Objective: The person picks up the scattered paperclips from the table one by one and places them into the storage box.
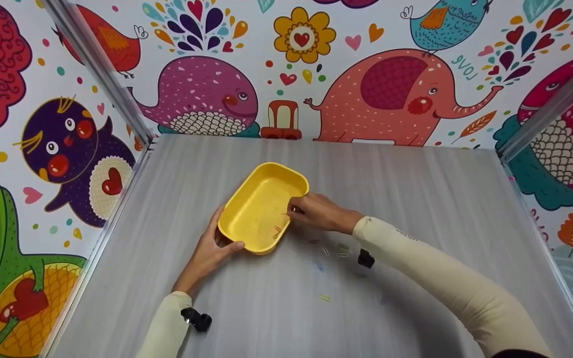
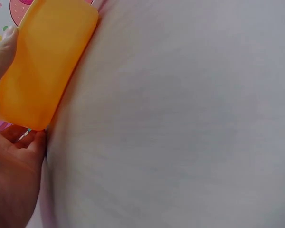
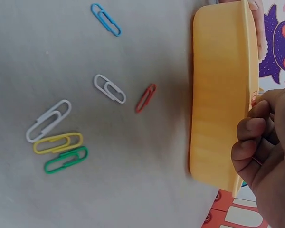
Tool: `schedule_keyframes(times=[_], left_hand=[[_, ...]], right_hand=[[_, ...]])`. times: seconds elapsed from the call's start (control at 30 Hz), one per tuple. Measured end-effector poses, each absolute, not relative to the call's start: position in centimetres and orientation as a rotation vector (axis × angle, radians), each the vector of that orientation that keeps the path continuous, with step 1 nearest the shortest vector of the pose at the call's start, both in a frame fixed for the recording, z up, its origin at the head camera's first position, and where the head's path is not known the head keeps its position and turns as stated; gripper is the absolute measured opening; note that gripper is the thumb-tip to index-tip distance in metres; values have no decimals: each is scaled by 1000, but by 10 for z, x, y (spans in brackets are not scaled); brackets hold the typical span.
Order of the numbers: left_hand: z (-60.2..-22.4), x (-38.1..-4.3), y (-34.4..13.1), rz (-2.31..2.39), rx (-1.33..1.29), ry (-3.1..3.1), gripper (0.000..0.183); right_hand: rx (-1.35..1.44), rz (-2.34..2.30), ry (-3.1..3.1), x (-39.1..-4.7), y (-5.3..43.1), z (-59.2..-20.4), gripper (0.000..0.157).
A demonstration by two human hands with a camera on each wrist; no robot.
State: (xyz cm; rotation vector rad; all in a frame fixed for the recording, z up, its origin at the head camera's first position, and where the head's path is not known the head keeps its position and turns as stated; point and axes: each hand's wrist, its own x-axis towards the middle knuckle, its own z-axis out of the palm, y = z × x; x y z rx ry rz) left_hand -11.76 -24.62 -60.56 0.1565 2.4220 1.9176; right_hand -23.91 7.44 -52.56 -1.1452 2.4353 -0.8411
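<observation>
A yellow plastic tub [image 1: 254, 209] stands on the table, with a couple of reddish-orange paper clips [image 1: 277, 231] lying inside at its near end. My left hand [image 1: 210, 253] grips the tub's near left corner, thumb along the near rim and fingers against the left side. Over the right rim, my right hand [image 1: 316, 211] pinches a red paper clip [image 3: 254, 99] between thumb and fingertips, its tip pointing into the tub. Most of that clip is hidden by the fingers. In the left wrist view the tub's outer wall [image 2: 47, 61] shows between thumb and fingers.
Right of the tub lie loose paper clips: a red one [image 3: 146, 98], a white one [image 3: 109, 89], a blue one [image 3: 106, 20], and a cluster of white, yellow and green [image 3: 65, 159]. Nearer me is another yellow clip [image 1: 325, 298]. Patterned walls [image 1: 207, 94] border the grey table [image 1: 177, 174].
</observation>
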Motion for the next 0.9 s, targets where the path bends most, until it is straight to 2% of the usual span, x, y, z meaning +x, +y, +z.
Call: schedule_keyframes(times=[0.5,0.9], left_hand=[[-604,-118,-247,1918,176,2420,110],[-606,-119,-247,1928,205,2425,110]], right_hand=[[-1236,-676,2454,-244,59,-518,19],[-1227,-733,2449,-249,59,-517,18]])
